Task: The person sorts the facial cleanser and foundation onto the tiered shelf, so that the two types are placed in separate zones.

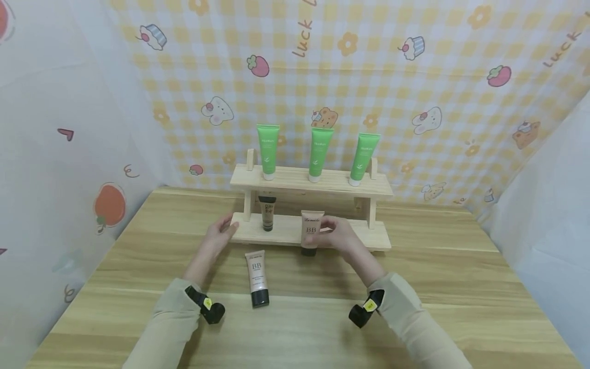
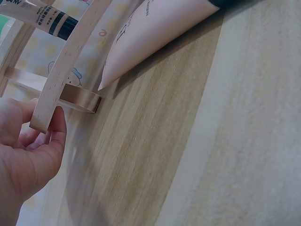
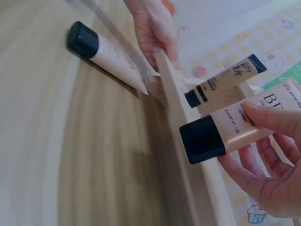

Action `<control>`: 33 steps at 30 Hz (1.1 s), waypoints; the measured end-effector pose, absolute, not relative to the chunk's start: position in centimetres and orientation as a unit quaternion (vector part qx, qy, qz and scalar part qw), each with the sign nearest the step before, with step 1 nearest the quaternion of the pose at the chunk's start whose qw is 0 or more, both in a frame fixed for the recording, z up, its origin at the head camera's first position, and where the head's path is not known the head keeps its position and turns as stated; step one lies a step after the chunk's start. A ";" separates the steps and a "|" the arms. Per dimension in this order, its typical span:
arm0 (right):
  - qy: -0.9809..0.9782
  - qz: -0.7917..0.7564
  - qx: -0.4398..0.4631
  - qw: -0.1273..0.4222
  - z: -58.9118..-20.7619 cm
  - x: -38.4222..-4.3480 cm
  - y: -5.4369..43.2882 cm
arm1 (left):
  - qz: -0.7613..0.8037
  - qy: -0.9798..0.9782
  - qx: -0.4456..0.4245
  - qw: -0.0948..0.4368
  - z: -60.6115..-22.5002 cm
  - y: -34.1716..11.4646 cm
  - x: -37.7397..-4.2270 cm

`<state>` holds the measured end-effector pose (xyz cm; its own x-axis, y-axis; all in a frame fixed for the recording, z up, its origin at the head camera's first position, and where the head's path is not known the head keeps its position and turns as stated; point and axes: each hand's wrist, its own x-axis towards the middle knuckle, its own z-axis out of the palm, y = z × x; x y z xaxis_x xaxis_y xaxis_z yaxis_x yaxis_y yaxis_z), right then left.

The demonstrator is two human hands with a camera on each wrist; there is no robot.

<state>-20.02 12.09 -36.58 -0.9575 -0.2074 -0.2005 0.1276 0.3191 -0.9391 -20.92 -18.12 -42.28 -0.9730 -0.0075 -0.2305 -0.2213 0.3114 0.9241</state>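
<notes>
A two-tier wooden rack (image 1: 286, 237) stands at the back of the table. My left hand (image 1: 217, 237) grips the left end of its lower shelf, thumb above and fingers beneath, as the left wrist view shows. In my right hand (image 1: 338, 234) is a pink BB cream tube (image 3: 235, 123), black cap down, pinched between thumb and fingers by the lower shelf's front edge. A smaller beige tube (image 1: 268, 212) with dark ends stands on that shelf's left part. Another pink BB cream tube (image 1: 257, 277) lies on the table before the rack, its black cap toward me.
Three green tubes (image 1: 318, 154) stand on white caps along the upper shelf (image 1: 290, 178). Behind the rack hangs a yellow checked cloth (image 1: 286, 92) with printed cartoons. White cloth (image 1: 50, 154) borders the wood-grain table (image 1: 438, 287) on the left.
</notes>
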 end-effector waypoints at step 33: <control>0.820 -0.565 -0.049 0.080 -37.3 -23.4 13.3 | 0.584 0.803 -0.076 0.085 -42.3 -18.0 -20.8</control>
<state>-23.36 13.32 -37.30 -0.9824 -0.1702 -0.0767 0.0109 0.3578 -0.9337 -20.82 -17.98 -42.30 -0.9738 -0.0225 -0.2262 -0.2222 0.3052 0.9260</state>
